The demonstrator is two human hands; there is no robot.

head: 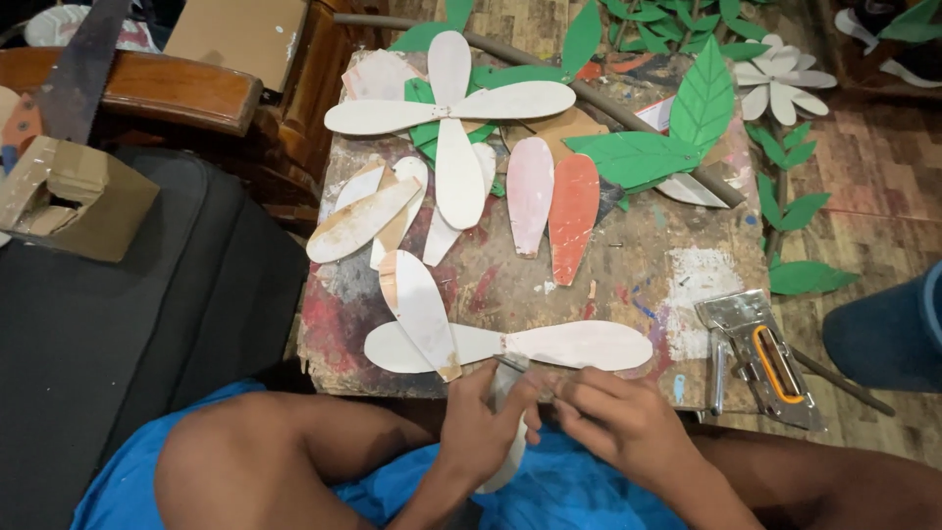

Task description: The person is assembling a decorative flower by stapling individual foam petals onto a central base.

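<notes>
Three petals joined: your half-built white flower (pixel 461 339) lies on the counter (pixel 638 265) — one finished flower (pixel 451 108) beyond.
Hands: your left hand (pixel 481 422) and right hand (pixel 613 417) together, pinching a fourth petal (pixel 505 432) — unattached.

metal staple gun (pixel 760 355) with orange handle, green paper leaves (pixel 643 155), red petal (pixel 572 216), handsaw (pixel 69 83), paint-stained table (pixel 643 275)

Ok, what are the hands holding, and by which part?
Both the left hand and right hand pinch a white petal at its upper end, where the petals meet.

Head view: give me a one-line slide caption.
Both hands, left hand and right hand, pinch a white petal cutout at the paint-stained board, staple gun beside.
</notes>
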